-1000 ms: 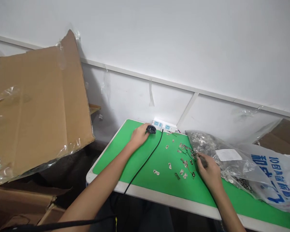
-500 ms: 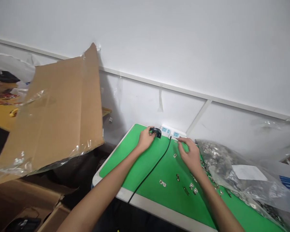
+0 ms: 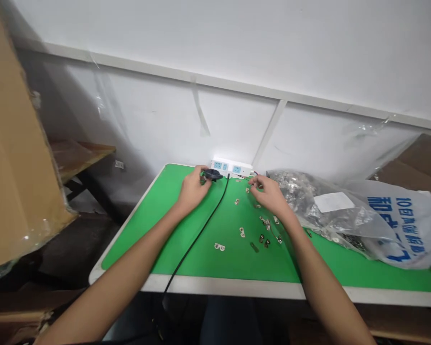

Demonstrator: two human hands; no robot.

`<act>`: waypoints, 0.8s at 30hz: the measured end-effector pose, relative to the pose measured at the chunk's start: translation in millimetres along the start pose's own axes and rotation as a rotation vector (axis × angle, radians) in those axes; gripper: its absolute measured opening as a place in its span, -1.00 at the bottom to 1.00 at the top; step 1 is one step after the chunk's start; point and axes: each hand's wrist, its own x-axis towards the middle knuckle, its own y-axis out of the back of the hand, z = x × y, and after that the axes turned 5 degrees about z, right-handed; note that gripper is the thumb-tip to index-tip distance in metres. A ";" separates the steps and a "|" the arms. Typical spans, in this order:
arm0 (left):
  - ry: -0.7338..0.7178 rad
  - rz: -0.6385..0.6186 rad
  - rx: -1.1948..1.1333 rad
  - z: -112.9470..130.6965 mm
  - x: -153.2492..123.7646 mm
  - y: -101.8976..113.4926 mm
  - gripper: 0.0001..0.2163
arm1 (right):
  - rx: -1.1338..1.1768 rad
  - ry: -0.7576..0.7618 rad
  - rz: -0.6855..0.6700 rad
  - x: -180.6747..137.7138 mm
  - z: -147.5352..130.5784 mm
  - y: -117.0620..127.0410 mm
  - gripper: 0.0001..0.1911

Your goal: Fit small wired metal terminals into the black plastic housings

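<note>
Wall side is white panels with tape strips. Cardboard now fills the far left edge; a second ago it sat much further into view, so the head has turned right and dipped. That change is the view, not the scene.

Green tabletop, left to right:
- Left hand: same spot in all three frames. Its grip is clenched round the black disc at the back edge, just left of the strip. The disc hasn't moved relative to the strip.
- Cable: runs from the front edge up to the strip, ending just right of the disc. Same lie as before.
- Loose metal tabs: scattered mid-table, apparently undisturbed. The right wrist now passes over the rightmost ones.
- Right hand: this is the real change. A second ago it was low, at the near edge of the parts bag, among the tabs. Half a second ago it had come up toward the strip. Now its fingertips sit just right of the strip, by some thin wire ends there. The fingers are curled, but I can't tell whether the grip holds anything; it's too small to see.
- White bag with blue print: far right, under and behind the parts bag, untouched.

Net: the right hand is off the bag and both hands now sit near the strip at the back of the tabletop, close to each other but not touching.
</note>
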 end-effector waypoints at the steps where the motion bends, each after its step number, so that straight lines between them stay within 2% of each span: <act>1: 0.016 -0.001 -0.002 -0.2 0.7 0.0 -0.63 | -0.036 -0.020 -0.053 1.7 2.6 5.1 -0.79; 7: -0.011 0.014 0.037 2.7 2.3 3.2 -0.63 | -0.244 -0.066 -0.245 0.2 11.1 12.8 -0.78; 11: -0.008 0.034 0.100 4.1 1.6 9.7 -0.66 | -0.258 -0.090 -0.358 -1.5 10.1 13.8 -0.77; 17: 0.063 0.037 0.105 1.2 5.2 13.8 -0.66 | -0.200 -0.071 -0.421 -1.0 12.7 20.9 -0.75; 24: 0.038 0.010 0.133 0.1 2.7 11.7 -0.64 | -0.210 -0.140 -0.471 -3.3 21.9 27.6 -0.75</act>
